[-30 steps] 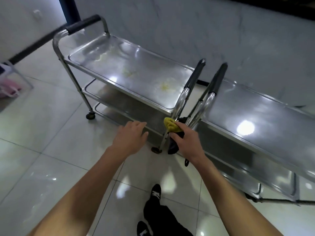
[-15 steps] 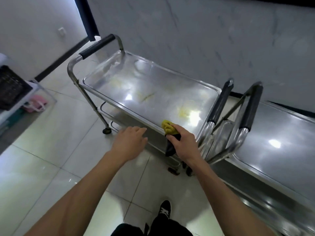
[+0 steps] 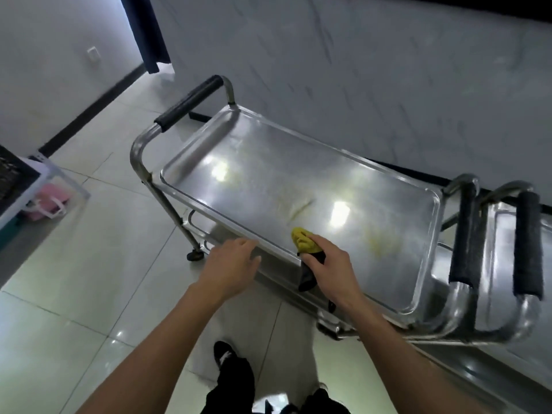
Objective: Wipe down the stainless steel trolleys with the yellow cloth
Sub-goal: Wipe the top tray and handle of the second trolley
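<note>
Our right hand (image 3: 330, 268) grips the yellow cloth (image 3: 304, 240) at the steel trolley's (image 3: 388, 204) top-tray front rim, perhaps touching; our left hand (image 3: 231, 268) hovers beside it, fingers relaxed.

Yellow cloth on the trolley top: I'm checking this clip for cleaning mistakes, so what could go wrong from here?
The right hand grips the yellow cloth bunched up, so it may smear the yellowish stains rather than lift them. The trolley stands on casters and could roll when pushed, since the left hand isn't clearly gripping its rim.
</note>
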`<action>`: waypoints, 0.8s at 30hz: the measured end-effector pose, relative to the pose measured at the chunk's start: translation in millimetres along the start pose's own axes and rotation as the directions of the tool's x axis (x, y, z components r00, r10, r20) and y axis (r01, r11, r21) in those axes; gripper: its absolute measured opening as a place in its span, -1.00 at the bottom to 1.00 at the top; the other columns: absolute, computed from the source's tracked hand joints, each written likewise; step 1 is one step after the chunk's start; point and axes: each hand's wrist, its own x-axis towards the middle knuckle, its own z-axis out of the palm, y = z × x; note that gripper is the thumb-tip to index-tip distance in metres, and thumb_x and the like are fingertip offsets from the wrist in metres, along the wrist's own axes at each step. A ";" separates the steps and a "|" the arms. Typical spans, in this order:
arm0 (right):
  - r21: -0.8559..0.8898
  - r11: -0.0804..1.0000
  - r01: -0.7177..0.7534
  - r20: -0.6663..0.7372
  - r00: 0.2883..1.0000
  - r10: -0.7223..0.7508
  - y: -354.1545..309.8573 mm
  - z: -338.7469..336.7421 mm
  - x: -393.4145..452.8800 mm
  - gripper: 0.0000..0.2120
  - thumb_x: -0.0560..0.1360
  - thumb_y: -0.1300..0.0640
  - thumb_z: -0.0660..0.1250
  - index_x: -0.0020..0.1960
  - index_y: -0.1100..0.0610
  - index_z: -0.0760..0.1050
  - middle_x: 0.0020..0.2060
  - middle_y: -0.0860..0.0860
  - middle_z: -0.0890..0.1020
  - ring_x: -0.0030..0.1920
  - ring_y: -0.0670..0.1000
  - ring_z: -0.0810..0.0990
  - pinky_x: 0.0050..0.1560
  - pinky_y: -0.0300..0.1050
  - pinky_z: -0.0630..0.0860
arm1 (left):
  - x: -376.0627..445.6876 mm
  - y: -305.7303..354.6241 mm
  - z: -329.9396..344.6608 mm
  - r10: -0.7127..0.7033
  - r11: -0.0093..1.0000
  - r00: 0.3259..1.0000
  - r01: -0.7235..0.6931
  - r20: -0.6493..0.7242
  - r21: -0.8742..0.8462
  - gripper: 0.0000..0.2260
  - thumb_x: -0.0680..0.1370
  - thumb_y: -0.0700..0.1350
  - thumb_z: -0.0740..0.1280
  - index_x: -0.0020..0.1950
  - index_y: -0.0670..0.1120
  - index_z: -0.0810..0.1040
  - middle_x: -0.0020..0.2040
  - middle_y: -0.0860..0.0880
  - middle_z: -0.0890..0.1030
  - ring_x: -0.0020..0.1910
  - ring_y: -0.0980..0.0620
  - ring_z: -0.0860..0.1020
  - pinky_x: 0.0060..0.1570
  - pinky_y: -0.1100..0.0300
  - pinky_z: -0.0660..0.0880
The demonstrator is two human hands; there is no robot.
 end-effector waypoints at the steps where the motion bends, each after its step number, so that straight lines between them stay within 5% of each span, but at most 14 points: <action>1: 0.009 1.000 -0.017 -0.010 1.000 0.017 -7.1 7.5 7.1 -0.60 0.55 0.08 0.41 0.37 -0.12 0.49 0.20 -0.21 0.61 0.19 -0.17 0.57 0.31 -0.11 0.51 | 9.7 -11.4 -5.4 0.015 1.000 1.000 -0.015 0.002 -0.009 -0.59 0.66 0.08 0.16 0.50 0.04 0.37 0.44 -0.02 0.46 0.38 -0.07 0.43 0.34 -0.09 0.40; 13: 0.020 0.983 -0.182 -0.249 0.951 0.181 -11.9 11.3 59.5 -0.56 0.54 0.11 0.40 0.38 -0.17 0.47 0.21 -0.27 0.59 0.19 -0.27 0.54 0.29 -0.27 0.48 | 138.6 -32.6 -24.0 0.254 0.967 0.956 -0.255 0.149 -0.011 -0.54 0.66 0.08 0.16 0.55 0.05 0.30 0.49 -0.01 0.39 0.43 -0.06 0.36 0.38 -0.04 0.30; 24: 0.094 0.975 -0.202 -0.316 0.923 0.222 28.0 -23.2 178.3 -0.56 0.54 0.10 0.41 0.39 -0.11 0.48 0.26 -0.21 0.58 0.23 -0.22 0.54 0.34 -0.16 0.47 | 260.5 2.2 -31.3 0.322 0.935 0.929 -0.342 0.185 0.092 -0.56 0.65 0.10 0.18 0.52 0.03 0.35 0.46 -0.02 0.44 0.40 -0.07 0.40 0.33 -0.02 0.39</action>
